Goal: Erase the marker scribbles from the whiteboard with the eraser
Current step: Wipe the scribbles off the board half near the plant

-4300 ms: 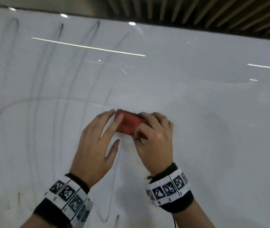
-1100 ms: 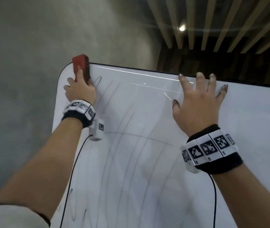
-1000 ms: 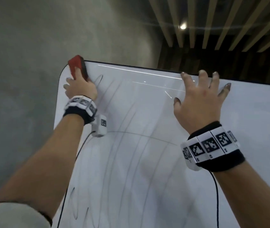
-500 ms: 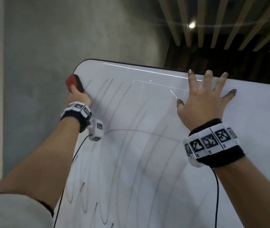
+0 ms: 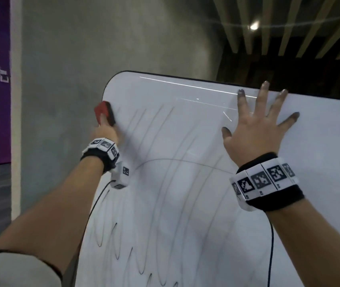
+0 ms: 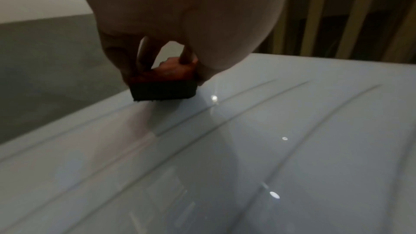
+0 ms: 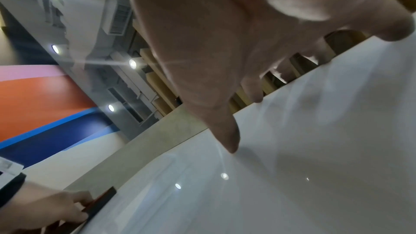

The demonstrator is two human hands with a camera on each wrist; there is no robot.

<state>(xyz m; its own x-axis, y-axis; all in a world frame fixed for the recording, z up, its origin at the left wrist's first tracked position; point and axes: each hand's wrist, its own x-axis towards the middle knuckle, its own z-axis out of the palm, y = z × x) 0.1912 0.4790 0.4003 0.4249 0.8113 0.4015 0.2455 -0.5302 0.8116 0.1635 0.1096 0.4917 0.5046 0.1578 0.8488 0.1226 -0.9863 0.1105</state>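
— Where's the eraser now?

— At the whiteboard's left edge, just below the rounded top corner. The left hand grips its red back, and in the left wrist view the dark felt face sits flat on the board with the fingers curled over the top.

— And the other hand?

— The right hand holds nothing. It is spread flat on the board near the top edge, well apart from the left, with the fingers straight and the fingertips darkened, probably with marker dust.

— Which step is this?

— I'd say the wiping is under way but early. The strip along the top looks clean, yet long dark scribbles run down from just beside the eraser, a thin arc crosses the middle, and loops crowd the lower part.

— So what does the next move call for?

— Most likely a firm stroke down or across through the nearest lines, keeping the felt flat so it doesn't skip. The right hand seems to be steadying the board, so it should keep pressing. One caution: the eraser is close to the edge and could slip off it.
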